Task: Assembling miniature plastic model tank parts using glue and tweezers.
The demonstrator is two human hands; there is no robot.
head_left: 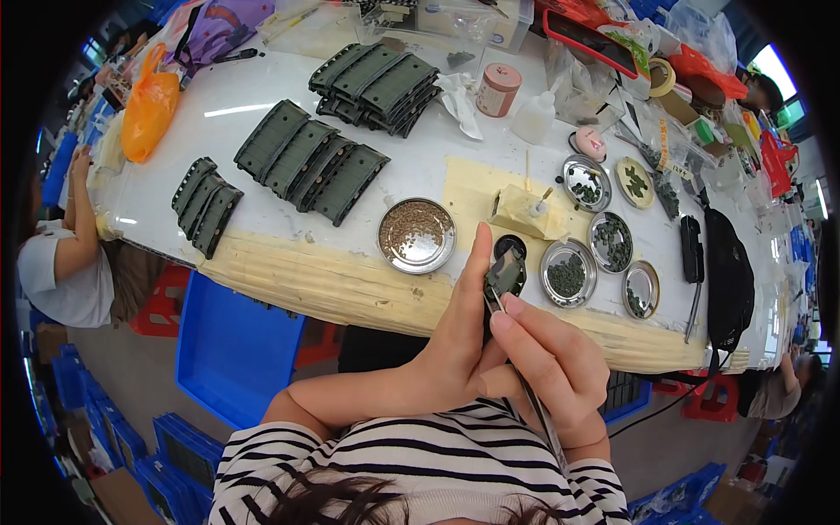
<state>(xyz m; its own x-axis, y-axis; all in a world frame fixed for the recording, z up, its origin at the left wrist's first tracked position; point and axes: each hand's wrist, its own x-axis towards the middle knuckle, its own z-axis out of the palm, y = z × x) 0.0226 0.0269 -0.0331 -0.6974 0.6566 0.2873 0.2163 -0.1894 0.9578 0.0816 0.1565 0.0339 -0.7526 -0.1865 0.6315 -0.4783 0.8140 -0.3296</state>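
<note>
Evidently, left hand (457,341) around a green part (506,273), right hand (560,372) around tweezers (535,404), printed pink canister (499,91) beyond.

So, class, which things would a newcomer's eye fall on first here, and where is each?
Probably the bright orange bag at the upper left of the white table and the big blue bin below its near edge. Next, the curved dark-green panels grouped left of centre. Near the middle, the right hand holds metal tweezers against a small greenish piece at the left hand.
</note>
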